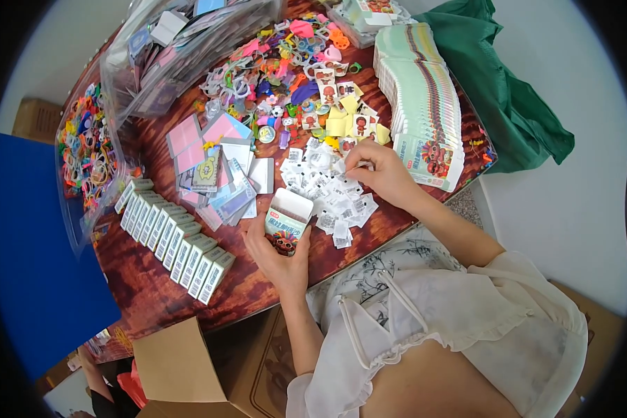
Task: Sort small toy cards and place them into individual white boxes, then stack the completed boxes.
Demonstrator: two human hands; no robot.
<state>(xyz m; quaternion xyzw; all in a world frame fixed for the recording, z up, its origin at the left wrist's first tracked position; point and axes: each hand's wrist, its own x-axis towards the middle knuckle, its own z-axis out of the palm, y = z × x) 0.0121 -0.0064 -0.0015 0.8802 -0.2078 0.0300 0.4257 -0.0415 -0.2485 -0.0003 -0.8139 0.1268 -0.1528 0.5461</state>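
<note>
A small pale green and white carton point(285, 221) is upright in my left hand point(277, 266). Its top flap stands up, and a colourful cartoon figure decorates its front. To the right, the fingers of my right hand point(383, 173) are pinched at the edge of a heap of small white printed packets point(331, 191). They appear to grip one small packet; the fingertips partly hide it. Left of the carton lies a loose pile of pastel cards point(223, 184). Beyond the packets are yellow folded papers point(341, 122) and little picture stickers point(327, 85).
Filled cartons point(174, 240) stand in a row on the left. Flattened cartons point(421, 97) are stacked at the right, beside green cloth point(501, 76). Colourful trinkets point(279, 66) and plastic bags point(174, 63) cover the far side. Below the table sits a cardboard box point(177, 362).
</note>
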